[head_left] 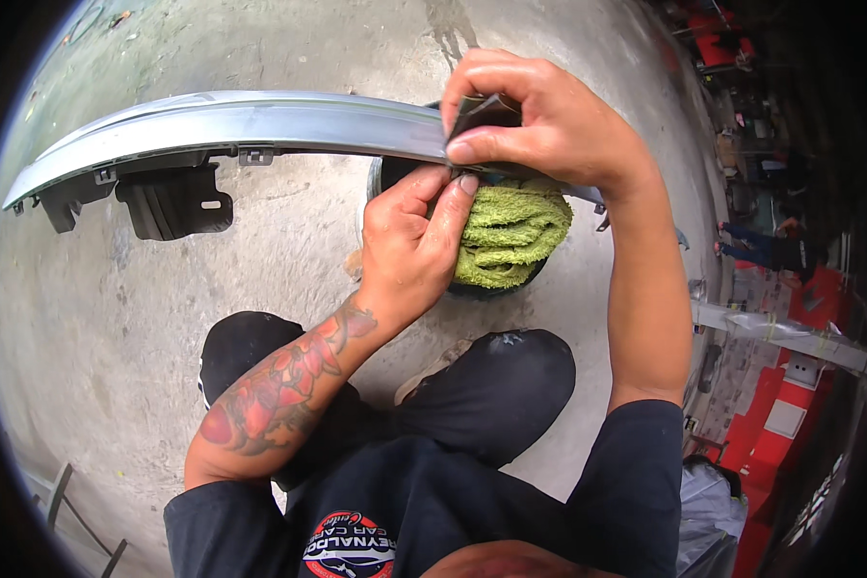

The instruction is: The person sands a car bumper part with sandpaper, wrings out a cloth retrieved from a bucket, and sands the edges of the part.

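A long, curved, silver-grey trim strip point(289, 120), which looks like a car body part, runs from the far left to beyond my hands. Black mounting tabs and a black bracket point(178, 202) hang from its lower edge. My left hand point(405, 231) is closed on that lower edge, thumb and fingers pinching it. My right hand point(568, 120) grips a folded dark sheet that looks like sandpaper point(488, 113), bent over the strip right above my left thumb. Beneath both hands a bunched green towel point(515, 226) lies on top of a dark round bucket point(496, 291), mostly hidden.
Grey concrete floor point(135, 328) spreads around me, with a wet streak beyond my right hand. My bent knees point(496, 395) are close below the bucket. At the right are a metal beam point(790, 332), red panels point(756, 433) and a person point(780, 249) in dark clothes.
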